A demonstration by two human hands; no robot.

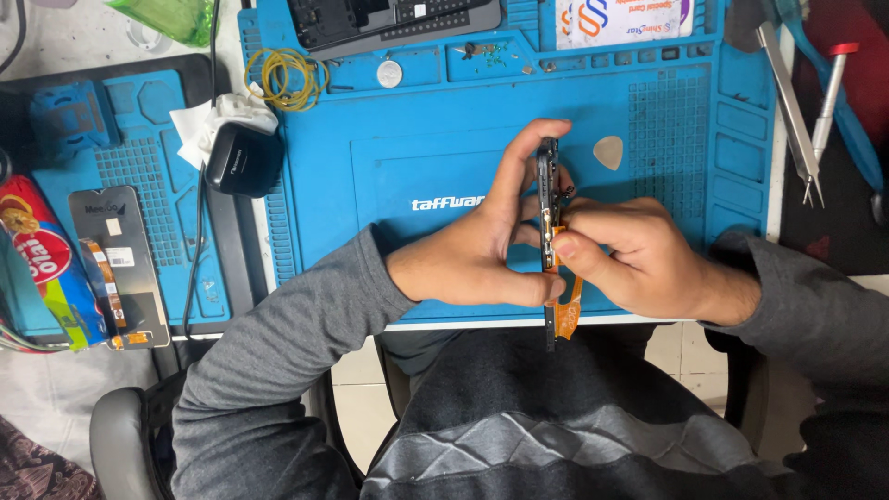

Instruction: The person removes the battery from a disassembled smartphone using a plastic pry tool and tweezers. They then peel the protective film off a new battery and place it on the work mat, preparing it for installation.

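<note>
Above the blue mat [444, 139] at table centre, the left hand [482, 245] grips an opened phone [548, 199] on edge while the right hand [639, 255], at 3 o'clock, pinches its orange ribbon cable [569, 315], which hangs loose, with tweezers [792, 111] untouched at 2 o'clock.

Matt blue rubbery mat [444, 148]; shiny metal tweezers [789, 106]; grey cloth sleeves [296, 324].

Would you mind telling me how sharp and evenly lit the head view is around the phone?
In the head view, the phone held edge-on between left hand and right hand is sharp; light on the blue mat is even, shadows soft, no strong glare.
</note>
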